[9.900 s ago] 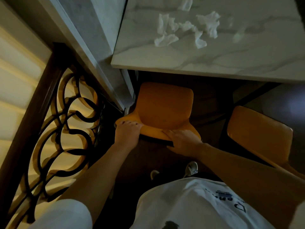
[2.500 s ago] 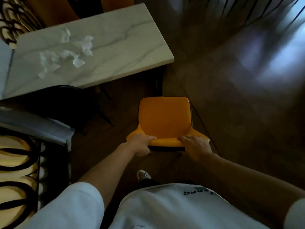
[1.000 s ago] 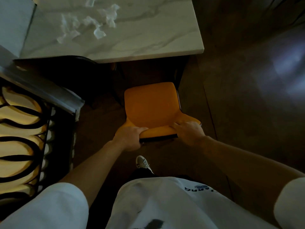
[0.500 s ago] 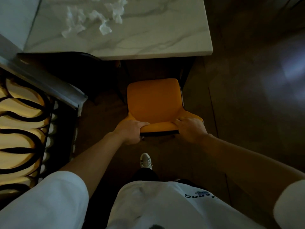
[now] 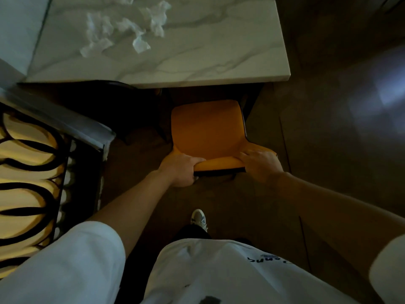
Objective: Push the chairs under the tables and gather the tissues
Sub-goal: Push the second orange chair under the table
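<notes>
Both hands grip the top edge of the orange moulded-seat chair's (image 5: 207, 130) backrest: the left hand (image 5: 180, 169) is wrapped around the left corner, fingers curled over the front, and the right hand (image 5: 260, 165) is clamped over the right corner with fingers spread on the orange surface. This chair stands straight ahead of the hands, its seat front close to the near edge of the white marble-patterned rectangular tabletop (image 5: 197, 53), not visibly beneath it. Crumpled white tissues (image 5: 122, 31) lie scattered on the tabletop's far left part, well apart from both hands. A grey sneaker (image 5: 199, 218) stands on the dark wooden floor (image 5: 341, 150) below the chair.
</notes>
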{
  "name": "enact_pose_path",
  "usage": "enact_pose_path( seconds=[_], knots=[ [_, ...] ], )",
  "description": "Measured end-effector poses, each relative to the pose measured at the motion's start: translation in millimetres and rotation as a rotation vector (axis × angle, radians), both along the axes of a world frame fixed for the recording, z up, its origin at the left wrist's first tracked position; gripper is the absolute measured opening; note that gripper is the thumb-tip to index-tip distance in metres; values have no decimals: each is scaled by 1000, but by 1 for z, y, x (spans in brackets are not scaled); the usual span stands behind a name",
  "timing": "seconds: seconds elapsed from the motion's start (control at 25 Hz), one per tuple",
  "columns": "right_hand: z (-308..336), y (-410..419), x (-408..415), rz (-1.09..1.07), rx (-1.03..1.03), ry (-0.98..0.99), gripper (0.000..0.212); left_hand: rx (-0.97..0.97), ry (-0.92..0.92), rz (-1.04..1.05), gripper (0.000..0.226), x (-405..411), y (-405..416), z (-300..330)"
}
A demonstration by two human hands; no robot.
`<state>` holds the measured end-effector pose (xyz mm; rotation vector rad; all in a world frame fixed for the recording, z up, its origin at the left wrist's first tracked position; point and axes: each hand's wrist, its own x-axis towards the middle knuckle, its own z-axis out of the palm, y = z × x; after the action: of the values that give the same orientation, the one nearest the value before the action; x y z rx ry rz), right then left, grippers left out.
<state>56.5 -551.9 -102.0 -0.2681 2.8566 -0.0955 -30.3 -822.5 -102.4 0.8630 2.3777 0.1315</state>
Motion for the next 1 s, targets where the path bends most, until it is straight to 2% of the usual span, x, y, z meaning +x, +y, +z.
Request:
enact_pose_path(
  seconds=[0.36,1.0],
  knots=[
    [-5,6,-49,-27,-9,-21,48,36,-12,-68,65,-54,5,-3],
    [-7,15,-113,-55,15,38,53,118,-55,-116,68,-132,15,-3]
  ],
)
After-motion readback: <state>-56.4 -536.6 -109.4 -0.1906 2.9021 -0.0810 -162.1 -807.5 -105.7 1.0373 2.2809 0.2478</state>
